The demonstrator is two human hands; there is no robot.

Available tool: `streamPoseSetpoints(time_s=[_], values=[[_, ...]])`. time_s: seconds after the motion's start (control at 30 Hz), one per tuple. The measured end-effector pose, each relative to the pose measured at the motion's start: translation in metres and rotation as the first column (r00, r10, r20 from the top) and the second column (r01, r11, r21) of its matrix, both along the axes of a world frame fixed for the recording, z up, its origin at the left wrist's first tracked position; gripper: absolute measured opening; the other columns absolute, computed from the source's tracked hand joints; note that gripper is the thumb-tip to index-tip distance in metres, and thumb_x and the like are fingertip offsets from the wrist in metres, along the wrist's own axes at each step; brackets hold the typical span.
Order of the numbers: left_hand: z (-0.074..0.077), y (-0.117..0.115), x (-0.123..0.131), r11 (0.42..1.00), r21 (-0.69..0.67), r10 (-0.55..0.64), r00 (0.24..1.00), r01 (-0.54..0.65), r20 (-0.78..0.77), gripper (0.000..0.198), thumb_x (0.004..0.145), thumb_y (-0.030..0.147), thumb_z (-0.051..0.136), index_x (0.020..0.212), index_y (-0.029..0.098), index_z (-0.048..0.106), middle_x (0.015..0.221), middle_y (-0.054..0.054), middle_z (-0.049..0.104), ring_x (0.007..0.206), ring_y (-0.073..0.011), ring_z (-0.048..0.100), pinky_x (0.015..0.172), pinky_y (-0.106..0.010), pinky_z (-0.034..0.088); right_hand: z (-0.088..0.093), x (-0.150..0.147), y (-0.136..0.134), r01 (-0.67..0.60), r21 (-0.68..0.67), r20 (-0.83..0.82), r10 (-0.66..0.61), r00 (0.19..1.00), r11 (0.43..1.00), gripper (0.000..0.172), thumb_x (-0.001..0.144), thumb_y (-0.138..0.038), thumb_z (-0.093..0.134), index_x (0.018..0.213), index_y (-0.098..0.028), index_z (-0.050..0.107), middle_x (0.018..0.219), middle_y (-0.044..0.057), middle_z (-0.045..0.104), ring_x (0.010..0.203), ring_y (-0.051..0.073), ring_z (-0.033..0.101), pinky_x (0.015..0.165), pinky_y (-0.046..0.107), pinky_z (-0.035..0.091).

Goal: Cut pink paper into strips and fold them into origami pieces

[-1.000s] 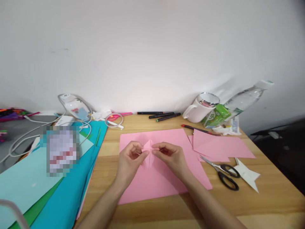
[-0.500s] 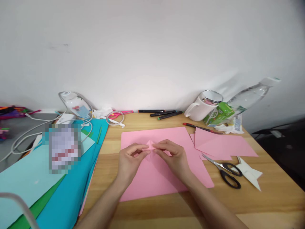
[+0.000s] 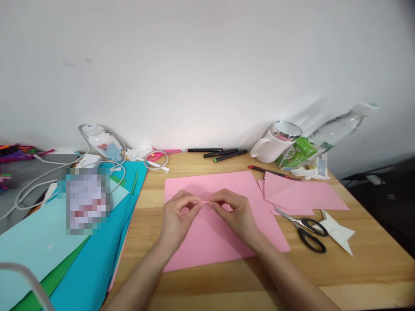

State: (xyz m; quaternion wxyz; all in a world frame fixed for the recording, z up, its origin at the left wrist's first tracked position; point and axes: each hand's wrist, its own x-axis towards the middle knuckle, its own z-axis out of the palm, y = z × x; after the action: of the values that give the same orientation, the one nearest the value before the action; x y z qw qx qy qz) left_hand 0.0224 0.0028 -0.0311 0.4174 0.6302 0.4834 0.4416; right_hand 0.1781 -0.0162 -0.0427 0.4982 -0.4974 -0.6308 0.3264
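My left hand point(image 3: 178, 218) and my right hand point(image 3: 235, 214) meet over a large pink sheet point(image 3: 223, 242) on the wooden table point(image 3: 363, 268). Both pinch a small folded pink paper piece point(image 3: 203, 202) between thumbs and forefingers. The piece lies nearly edge-on to me, so little of it shows beyond a thin strip between my fingertips.
Black-handled scissors point(image 3: 303, 231) and a white paper star point(image 3: 339, 235) lie to the right, beside more pink sheets point(image 3: 301, 196). A white mug point(image 3: 275, 144), green carton point(image 3: 296, 153), water bottle point(image 3: 337, 129) and markers point(image 3: 223, 153) line the wall. Blue and green sheets point(image 3: 65, 259) and cables point(image 3: 32, 185) lie left.
The folded pink piece stood up as a pointed shape between my fingers; it has been tipped or pressed flatter, and my fingertips have closed in toward each other.
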Motion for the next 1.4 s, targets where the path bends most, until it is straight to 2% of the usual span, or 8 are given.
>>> streamPoseSetpoints(time_s=[0.1, 0.23, 0.37, 0.5, 0.7, 0.93, 1.17, 1.4], values=[[0.002, -0.001, 0.000, 0.993, -0.116, -0.027, 0.998, 0.034, 0.059, 0.005, 0.069, 0.022, 0.067, 0.066, 0.018, 0.067, 0.073, -0.003, 0.064, 0.069, -0.0139, 0.058, 0.065, -0.024, 0.045, 0.002, -0.001, -0.001, -0.001, -0.072, -0.038, -0.002, 0.999, 0.997, 0.007, 0.077, -0.022, 0.061, 0.076, -0.020, 0.067, 0.071, 0.003, 0.065, 0.062, 0.014, 0.056, 0.058, 0.027, 0.045], [0.003, -0.002, 0.001, 0.948, -0.310, -0.023, 0.990, 0.066, 0.142, 0.011, 0.067, 0.027, 0.069, 0.066, 0.016, 0.067, 0.065, -0.001, 0.066, 0.061, -0.0123, 0.057, 0.059, -0.022, 0.045, 0.000, -0.001, -0.001, -0.065, -0.237, -0.169, 0.024, 0.985, 0.969, 0.010, 0.076, -0.026, 0.063, 0.079, -0.018, 0.068, 0.074, 0.003, 0.066, 0.065, 0.014, 0.057, 0.058, 0.026, 0.045], [-0.001, 0.001, 0.000, 0.913, -0.401, 0.008, 0.977, 0.079, 0.211, 0.015, 0.062, 0.027, 0.072, 0.069, 0.014, 0.069, 0.066, -0.002, 0.068, 0.060, -0.0122, 0.057, 0.056, -0.022, 0.044, 0.000, 0.000, 0.001, -0.141, -0.319, -0.260, 0.056, 0.964, 0.937, 0.018, 0.073, -0.033, 0.065, 0.079, -0.018, 0.070, 0.069, 0.002, 0.065, 0.059, 0.012, 0.054, 0.054, 0.024, 0.043], [-0.004, 0.002, -0.002, 0.876, -0.465, 0.009, 0.962, 0.124, 0.272, 0.017, 0.065, 0.030, 0.070, 0.071, 0.014, 0.070, 0.067, -0.003, 0.068, 0.060, -0.0122, 0.058, 0.056, -0.023, 0.045, 0.003, 0.001, 0.002, -0.116, -0.377, -0.260, 0.015, 0.966, 0.919, 0.020, 0.072, -0.035, 0.065, 0.075, -0.016, 0.069, 0.061, 0.000, 0.061, 0.052, 0.011, 0.050, 0.050, 0.024, 0.041], [-0.007, 0.001, 0.000, 0.890, -0.445, 0.016, 0.968, 0.100, 0.249, 0.015, 0.062, 0.028, 0.073, 0.061, 0.014, 0.067, 0.057, 0.001, 0.064, 0.051, -0.0086, 0.052, 0.050, -0.020, 0.041, 0.000, 0.000, 0.003, -0.142, -0.412, -0.242, 0.043, 0.969, 0.900, 0.015, 0.072, -0.030, 0.062, 0.069, -0.015, 0.064, 0.059, -0.001, 0.058, 0.052, 0.010, 0.047, 0.050, 0.023, 0.038], [-0.008, -0.001, 0.001, 0.930, -0.356, -0.007, 0.971, 0.095, 0.239, 0.017, 0.063, 0.029, 0.072, 0.061, 0.014, 0.065, 0.059, -0.001, 0.064, 0.054, -0.0108, 0.053, 0.052, -0.021, 0.041, 0.001, -0.001, 0.000, -0.151, -0.391, -0.267, 0.045, 0.963, 0.908, 0.022, 0.072, -0.035, 0.064, 0.064, -0.015, 0.060, 0.054, -0.003, 0.052, 0.052, 0.010, 0.045, 0.051, 0.023, 0.037], [-0.003, 0.001, 0.004, 0.904, -0.425, 0.066, 0.970, 0.041, 0.234, 0.018, 0.065, 0.030, 0.069, 0.063, 0.014, 0.063, 0.054, 0.002, 0.057, 0.049, -0.0077, 0.047, 0.046, -0.018, 0.039, 0.000, 0.001, 0.003, -0.182, -0.456, -0.358, 0.008, 0.934, 0.871, 0.025, 0.070, -0.037, 0.067, 0.082, -0.016, 0.068, 0.071, 0.001, 0.064, 0.054, 0.009, 0.051, 0.051, 0.023, 0.044], [-0.004, 0.002, 0.004, 0.889, -0.455, 0.089, 0.958, 0.047, 0.272, 0.024, 0.061, 0.035, 0.071, 0.059, 0.014, 0.059, 0.050, 0.005, 0.049, 0.047, -0.0068, 0.044, 0.044, -0.018, 0.037, 0.000, 0.002, 0.004, -0.140, -0.481, -0.335, -0.033, 0.942, 0.865, 0.027, 0.070, -0.041, 0.067, 0.064, -0.015, 0.058, 0.058, -0.002, 0.057, 0.055, 0.011, 0.054, 0.056, 0.025, 0.047]])
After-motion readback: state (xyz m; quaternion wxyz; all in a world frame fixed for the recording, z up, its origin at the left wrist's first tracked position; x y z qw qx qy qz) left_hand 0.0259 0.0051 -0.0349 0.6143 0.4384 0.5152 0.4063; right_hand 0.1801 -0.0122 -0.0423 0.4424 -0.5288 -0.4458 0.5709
